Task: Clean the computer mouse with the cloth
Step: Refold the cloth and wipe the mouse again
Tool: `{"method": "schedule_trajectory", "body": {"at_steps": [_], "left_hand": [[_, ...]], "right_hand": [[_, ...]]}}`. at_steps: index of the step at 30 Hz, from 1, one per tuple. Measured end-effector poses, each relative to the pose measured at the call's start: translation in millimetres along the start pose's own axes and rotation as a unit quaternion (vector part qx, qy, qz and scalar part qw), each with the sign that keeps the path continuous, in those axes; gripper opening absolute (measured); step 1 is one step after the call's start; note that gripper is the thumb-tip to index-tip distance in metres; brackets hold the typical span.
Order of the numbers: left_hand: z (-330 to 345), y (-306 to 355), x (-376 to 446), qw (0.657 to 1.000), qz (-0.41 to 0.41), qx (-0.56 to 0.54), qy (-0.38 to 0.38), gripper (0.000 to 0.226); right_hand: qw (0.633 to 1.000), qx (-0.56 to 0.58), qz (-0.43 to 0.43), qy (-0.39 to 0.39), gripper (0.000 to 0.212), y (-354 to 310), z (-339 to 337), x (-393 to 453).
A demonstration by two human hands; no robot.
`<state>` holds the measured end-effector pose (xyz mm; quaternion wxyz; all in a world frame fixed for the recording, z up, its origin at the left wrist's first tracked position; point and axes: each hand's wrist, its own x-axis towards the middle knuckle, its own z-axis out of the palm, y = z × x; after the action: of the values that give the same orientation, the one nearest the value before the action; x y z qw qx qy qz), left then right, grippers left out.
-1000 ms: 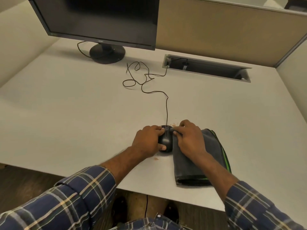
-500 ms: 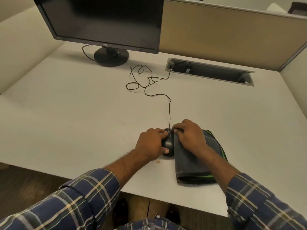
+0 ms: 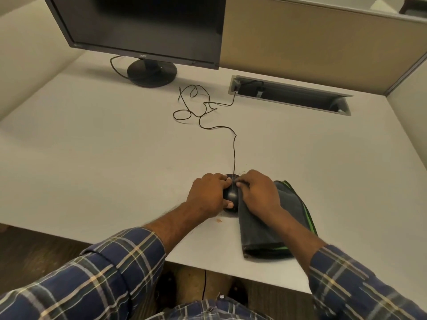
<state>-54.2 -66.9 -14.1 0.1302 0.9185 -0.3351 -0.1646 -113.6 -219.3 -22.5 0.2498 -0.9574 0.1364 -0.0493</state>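
My left hand (image 3: 206,196) is curled around the left side of the mouse (image 3: 231,195), fingertips on its front and thumb at its rear, so that grip is closed on the mouse. The mouse sits on the tabletop (image 3: 92,146) near the front edge, black and glossy, only its middle strip showing between my two hands. My right hand (image 3: 258,192) presses down on the cloth (image 3: 288,218), with its fingertips reaching over to the mouse's right front corner; I cannot tell whether that grip pinches the cloth or just lies flat on it. The cloth is dark grey with green edging, folded, lying just right of the mouse and touching it, its near end close to the tabletop's edge. The cable (image 3: 234,153) runs straight back from the mouse, then loops in a loose tangle and enters the open cable slot (image 3: 288,95) at the rear. A monitor (image 3: 143,26), screen dark, stands at the back left on a round base. A small brownish speck (image 3: 218,220) lies on the tabletop just in front of my left hand. Both my sleeves (image 3: 92,280) are blue plaid, pushed up the forearms.
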Motion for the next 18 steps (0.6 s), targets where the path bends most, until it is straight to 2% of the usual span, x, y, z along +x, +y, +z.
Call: {"method": "schedule_trajectory", "body": {"at_steps": [6,9,14,18], "left_hand": [[1,-2,-2,1.0,0.015,0.0,0.002,0.075],[-3,-3,-1,1.0,0.018,0.003,-0.001,0.076],[-7,-1,-1,1.0,0.019,0.004,-0.015,0.075],[-9,-3,0,0.999,0.026,0.024,-0.036,0.073]], "right_hand": [[0.994,0.061,-0.08,0.049,0.015,-7,11,-71],[0.993,0.085,-0.074,0.031,0.015,2,6,-63],[0.991,0.105,0.005,0.078,0.016,9,0,-35],[0.993,0.093,0.017,0.074,0.017,4,4,-37]]}}
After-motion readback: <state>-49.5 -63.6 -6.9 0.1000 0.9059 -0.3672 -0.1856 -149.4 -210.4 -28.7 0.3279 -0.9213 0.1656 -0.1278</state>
